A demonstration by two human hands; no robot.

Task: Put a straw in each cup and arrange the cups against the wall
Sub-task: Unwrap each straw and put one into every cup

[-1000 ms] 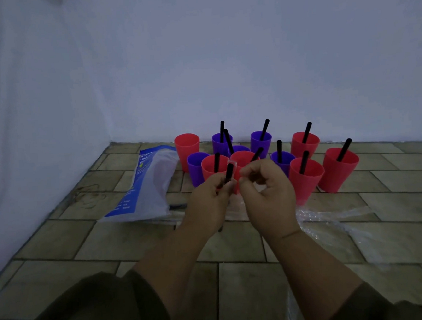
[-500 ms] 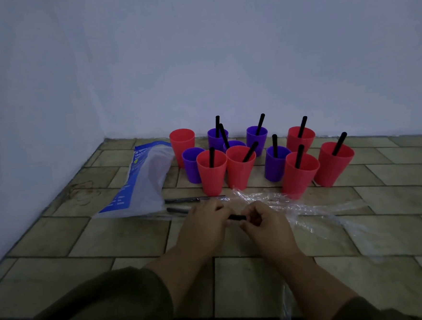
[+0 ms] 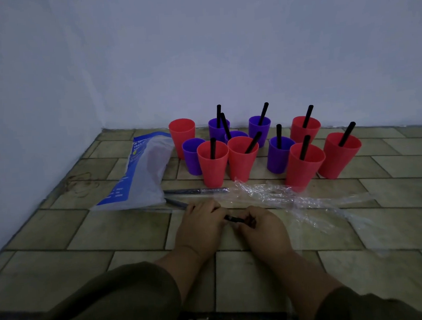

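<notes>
Two strawless cups: red cup (image 3: 182, 136) and purple cup (image 3: 192, 158) stand well beyond the fingers, behind the front row
Straw: thin, dark, glossy black straw (image 3: 231, 218) bridges both sets of fingertips, low over the tiled floor
Left hand (image 3: 202, 223): fingers curled, pinching one end
Right hand (image 3: 262, 226): fingers curled, pinching the other end
Risk: likely a knocked front cup when reaching over the tight cluster; the clear wrapper (image 3: 282, 196) just beyond the fingers could snag or slide underhand

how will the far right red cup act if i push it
Probably light and easily tipped: the red cup looks like thin plastic, narrower at its base. Its straw leans loosely on the rim, so it would likely swing.
</notes>
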